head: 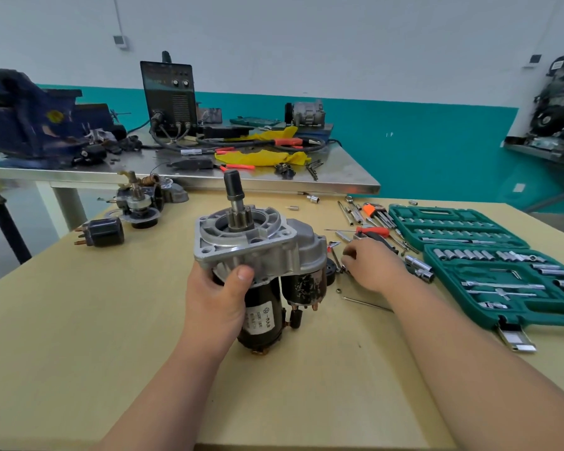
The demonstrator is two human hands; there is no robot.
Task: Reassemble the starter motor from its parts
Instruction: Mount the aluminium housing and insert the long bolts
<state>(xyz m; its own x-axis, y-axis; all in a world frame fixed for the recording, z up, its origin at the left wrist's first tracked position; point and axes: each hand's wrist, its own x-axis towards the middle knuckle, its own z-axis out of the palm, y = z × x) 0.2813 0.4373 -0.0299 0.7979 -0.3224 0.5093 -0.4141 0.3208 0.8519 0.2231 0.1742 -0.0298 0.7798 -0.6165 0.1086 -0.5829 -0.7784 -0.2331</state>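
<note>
Centre frame, one starter motor (261, 262) is held above a tan worktable (79, 336), its toothed pinion shaft pointing to twelve o'clock and its black body angled down toward six. The person's left hand (219, 294) grips it from seven o'clock, thumb pressed flat on the aluminium nose housing and the remaining fingers wrapped behind, out of sight. Whether the motor's lower end rests on the tabletop cannot be told.

At three o'clock of the motor, the right hand (372, 265) lies palm-down on the table, fingers curled together over small hardware; whether they pinch anything cannot be told. One small nut (338, 291) and one thin rod (365, 303) lie just beside that wrist.

Further toward three o'clock sits one green socket case (453, 271), both halves open and lined with chrome sockets. Between case and motor lie one red-handled screwdriver (372, 231) and one orange-clipped set of hex keys (370, 209). Three loose sockets (313, 199) are scattered at one o'clock.

At ten o'clock stand two further parts: one black cylinder with copper prongs (101, 232) and one partly stripped motor assembly (140, 200).

Behind, at twelve o'clock, a steel bench (339, 170) carries one blue vise (30, 118), one black two-knob machine (170, 96) and crumpled yellow cloth (264, 156).
</note>
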